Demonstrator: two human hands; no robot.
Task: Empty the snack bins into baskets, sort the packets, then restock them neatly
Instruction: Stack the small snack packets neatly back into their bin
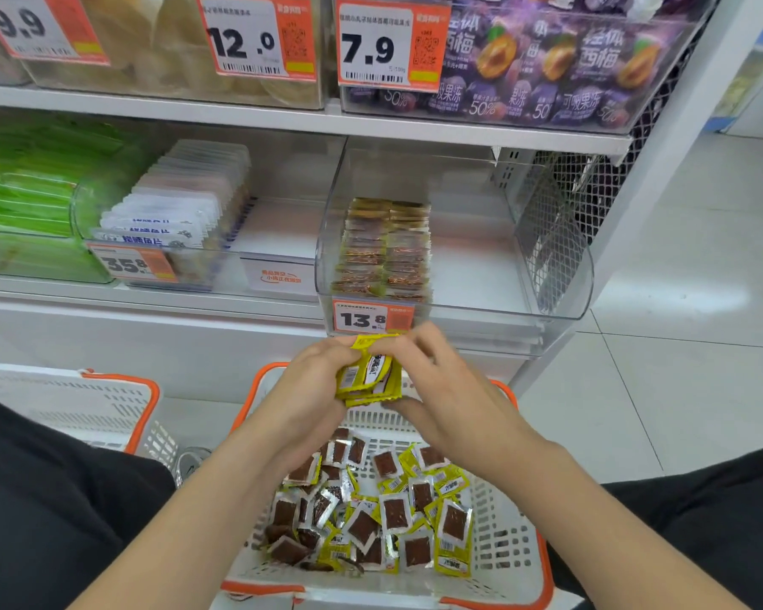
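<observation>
1. Your left hand (313,380) and right hand (441,389) both grip a stack of yellow foil snack packets (368,378) at frame centre.
2. The clear plastic bin (547,257), centre right, holds two neat packet rows (384,253).
3. Many loose brown-and-yellow packets (371,512) lie in the white orange-rimmed basket (503,543) at bottom centre, so restocking seems under half done.

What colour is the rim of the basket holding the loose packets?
Orange rim, seen in the head view.

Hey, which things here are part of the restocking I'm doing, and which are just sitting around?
In the job: left hand, right hand, yellow packet stack, loose packets, orange-rimmed basket, clear bin tagged 13.8.
Just around: second basket, purple jelly packs, green packets, white packets.
</observation>
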